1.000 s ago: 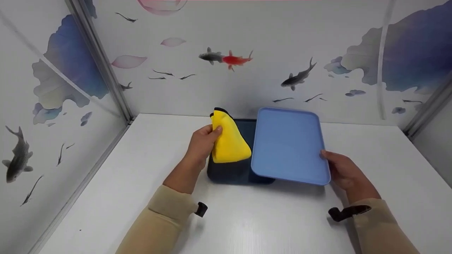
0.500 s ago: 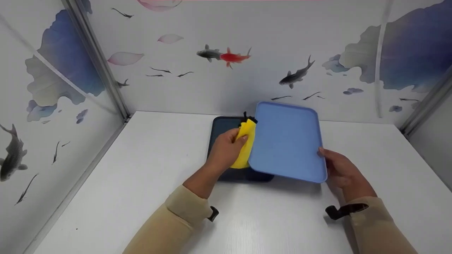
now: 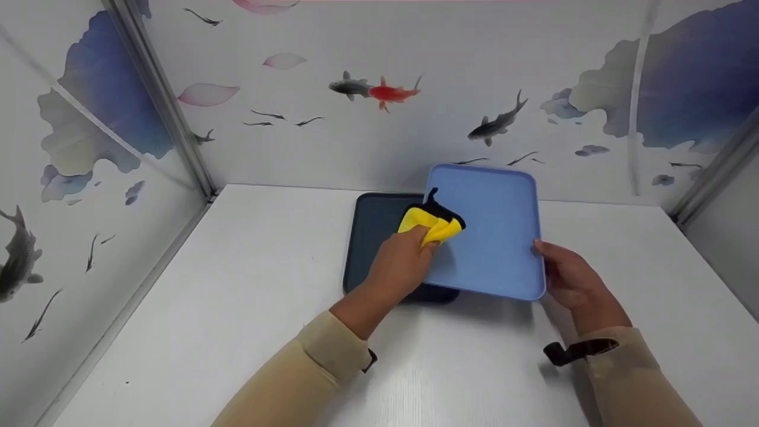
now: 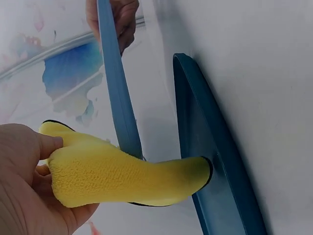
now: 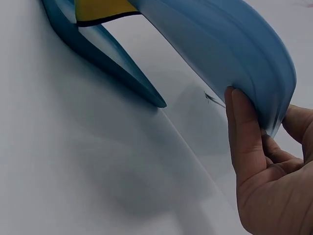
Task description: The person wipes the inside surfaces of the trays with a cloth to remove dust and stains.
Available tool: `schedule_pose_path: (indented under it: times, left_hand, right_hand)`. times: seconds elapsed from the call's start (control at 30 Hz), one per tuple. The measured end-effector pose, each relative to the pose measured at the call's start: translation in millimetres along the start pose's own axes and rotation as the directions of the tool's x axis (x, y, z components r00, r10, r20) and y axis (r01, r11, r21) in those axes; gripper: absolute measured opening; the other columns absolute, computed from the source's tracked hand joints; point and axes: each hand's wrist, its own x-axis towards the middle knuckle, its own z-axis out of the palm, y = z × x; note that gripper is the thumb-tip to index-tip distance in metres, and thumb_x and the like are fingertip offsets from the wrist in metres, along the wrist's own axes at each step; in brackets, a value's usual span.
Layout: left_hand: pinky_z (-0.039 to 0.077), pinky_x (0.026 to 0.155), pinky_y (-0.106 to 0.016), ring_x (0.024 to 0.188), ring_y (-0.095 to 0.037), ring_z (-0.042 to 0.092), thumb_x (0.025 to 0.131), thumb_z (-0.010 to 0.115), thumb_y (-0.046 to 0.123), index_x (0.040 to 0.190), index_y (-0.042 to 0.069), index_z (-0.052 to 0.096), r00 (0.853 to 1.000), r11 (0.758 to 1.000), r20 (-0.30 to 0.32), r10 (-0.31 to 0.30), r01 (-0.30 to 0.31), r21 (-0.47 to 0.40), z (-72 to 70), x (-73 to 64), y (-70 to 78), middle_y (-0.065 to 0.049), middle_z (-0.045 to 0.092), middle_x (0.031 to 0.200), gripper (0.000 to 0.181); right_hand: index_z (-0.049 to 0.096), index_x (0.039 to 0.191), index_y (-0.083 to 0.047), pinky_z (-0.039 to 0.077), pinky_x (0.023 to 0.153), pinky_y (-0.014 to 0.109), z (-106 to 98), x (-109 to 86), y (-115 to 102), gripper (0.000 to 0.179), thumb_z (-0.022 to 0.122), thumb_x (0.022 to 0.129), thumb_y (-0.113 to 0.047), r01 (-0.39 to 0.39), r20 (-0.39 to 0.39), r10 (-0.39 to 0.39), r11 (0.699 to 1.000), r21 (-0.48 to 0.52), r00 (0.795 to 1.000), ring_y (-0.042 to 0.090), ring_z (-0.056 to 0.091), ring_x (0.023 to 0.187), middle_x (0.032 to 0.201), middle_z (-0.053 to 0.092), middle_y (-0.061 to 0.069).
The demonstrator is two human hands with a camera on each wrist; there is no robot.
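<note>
My left hand [image 3: 400, 264] pinches a yellow cloth [image 3: 439, 228] with black edging, over the left part of a light blue tray [image 3: 492, 237]. In the left wrist view the cloth [image 4: 122, 171] is folded and bunched between thumb and fingers, its far end hanging down beyond the tray's edge. My right hand [image 3: 572, 276] grips the light blue tray by its right side, thumb on the upper face and fingers [image 5: 244, 132] beneath. The tray is held up above the table, slightly tilted. Under it, a dark blue tray [image 3: 373, 237] lies on the table, its right part hidden by the light blue one.
The white table [image 3: 267, 267] runs back to a white wall [image 3: 379, 148] printed with fish and petals. A second wall [image 3: 118, 196] with a metal corner post stands at the left. Black straps [image 3: 581, 351] with small cameras sit on the sleeves.
The left hand has carried the yellow cloth rightward, from above the dark tray to over the light blue tray. The right hand keeps its grip, with that tray slightly higher in view.
</note>
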Motion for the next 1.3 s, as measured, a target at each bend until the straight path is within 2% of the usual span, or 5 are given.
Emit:
schedule_pose_path:
  times: [0.17,0.47,0.67,0.93,1.3]
  left_hand:
    - [0.055,0.092,-0.032,0.088,-0.016,0.059,0.107,0.056,0.037,0.128,0.015,0.063,0.999,0.985,0.021,0.042,-0.045,0.169,7.0,1.4,2.2,0.003,0.070,0.102,0.030]
    - [0.057,0.087,-0.030,0.084,-0.015,0.061,0.107,0.058,0.034,0.124,0.014,0.065,0.992,0.946,0.013,0.125,-0.123,0.301,15.3,0.0,4.5,0.001,0.074,0.104,0.028]
    - [0.057,0.093,-0.028,0.089,-0.013,0.064,0.107,0.058,0.037,0.132,0.016,0.064,0.993,0.934,0.027,0.111,-0.113,0.338,24.6,0.8,5.3,0.001,0.075,0.113,0.033]
    - [0.056,0.098,-0.027,0.095,-0.013,0.066,0.107,0.058,0.038,0.138,0.019,0.062,0.996,0.925,0.040,0.081,-0.090,0.369,29.9,1.6,8.9,0.001,0.075,0.122,0.037]
    - [0.057,0.096,-0.026,0.096,-0.012,0.067,0.107,0.056,0.039,0.142,0.021,0.060,0.992,0.907,0.083,0.097,-0.122,0.403,43.9,0.2,23.6,0.003,0.075,0.124,0.039]
  right_hand:
    - [0.015,0.165,-0.005,0.044,0.103,0.023,9,-3.7,-6,0.085,0.064,0.102,-0.035,-0.002,-0.050,0.001,1.000,-0.006,0.999,0.011,0.051,0.125,0.135,0.050,-0.007]
    - [0.014,0.164,0.000,0.053,0.093,0.021,13,-5.6,-10,0.083,0.062,0.104,-0.030,0.015,-0.059,-0.013,0.999,0.042,0.998,0.008,0.065,0.107,0.113,0.066,-0.011]
    - [0.013,0.166,-0.003,0.054,0.092,0.021,17,-8.4,-11,0.085,0.064,0.103,-0.030,0.011,-0.070,-0.007,0.999,0.049,0.997,0.007,0.063,0.109,0.118,0.060,-0.010]
    - [0.017,0.164,-0.002,0.054,0.090,0.021,22,-7.0,-10,0.084,0.066,0.102,-0.029,0.001,-0.108,0.009,0.996,0.090,0.994,0.008,0.065,0.104,0.106,0.068,-0.011]
    - [0.015,0.165,0.000,0.053,0.089,0.019,29,-5.5,-8,0.082,0.062,0.104,-0.026,0.009,-0.107,0.005,0.991,0.133,0.994,0.005,0.065,0.102,0.103,0.069,-0.012]
